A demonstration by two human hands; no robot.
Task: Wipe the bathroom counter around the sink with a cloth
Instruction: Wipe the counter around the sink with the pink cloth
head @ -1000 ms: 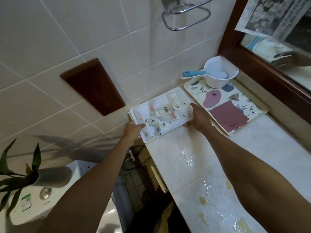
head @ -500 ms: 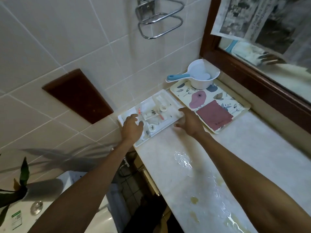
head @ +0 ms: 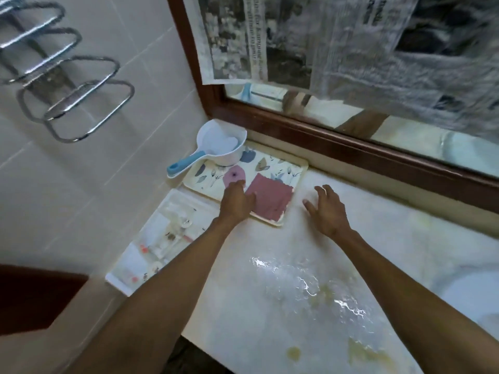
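Counter point(head: 270, 306): one pale, glossy marble-look slab, wet patches glinting mid-surface, yellowish stains toward its near edge. Curved white rim of the sink point(head: 464, 295) shows at the counter's right side, mostly cut off by the frame.

Two bare forearms reach in from the near edge. Left hand point(head: 236, 202): palm down, fingers loosely spread, nothing gripped; it lies over the near edge of the floral tray point(head: 286, 168), fingertips touching the cloth point(head: 270, 199). Right hand point(head: 328, 210): open, fingers splayed and slightly curled, over bare counter just right of that tray; touching the surface or not, cannot tell.

Two trays, both along the counter's left end. Nearer one: white plastic tray point(head: 118, 282), rectangular, filled with small toiletries, blurred, count unclear. Farther one: the floral tray, cream rectangle with rounded corners, printed with leaves and a pink flower.

One cloth: dusty-pink, flat, roughly square, matte, on the floral tray's near right part.

One scoop point(head: 218, 148): white plastic bowl with blue handle, on the floral tray's far left corner, handle sticking out over the tray's left edge.

Beyond the far edge: dark wooden mirror frame point(head: 351, 147), newspaper sheets point(head: 310, 41) covering the glass. Left wall: pale tiles, a chrome towel rack point(head: 78, 103) with several looped bars, and a dark wooden panel point(head: 35, 298) low on the left.
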